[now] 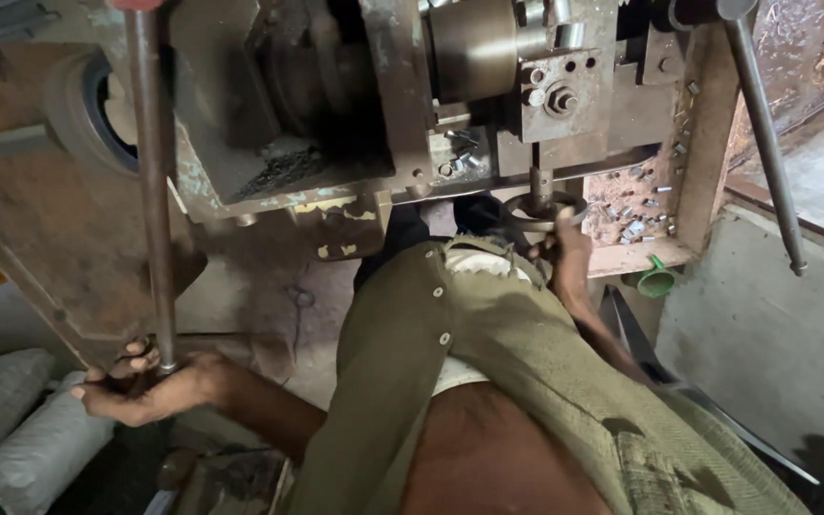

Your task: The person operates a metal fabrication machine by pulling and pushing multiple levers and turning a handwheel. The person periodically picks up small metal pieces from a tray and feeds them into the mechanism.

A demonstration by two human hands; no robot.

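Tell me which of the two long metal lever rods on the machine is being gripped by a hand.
The left rod: the left hand grips its lower end. The right rod hangs free, untouched; the right hand is at the small handwheel.

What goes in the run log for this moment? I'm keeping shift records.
left hand: grips long lever low end | right hand: on handwheel | machine: metal chips on bed

Small bright green plastic funnel (656, 281) as landmark, sitting at the edge of a rusty ledge. Just above it, scattered small silver metal pieces (633, 227) on the ledge. Further up and left of the funnel, a round brass-coloured metal cylinder (474, 43) and a grey steel block with a hex bolt (559, 98). To the right, a long slanted grey steel rod (765, 133) above a pale concrete slab (765, 334). Far left and lower, two grey woven sacks (21, 420).
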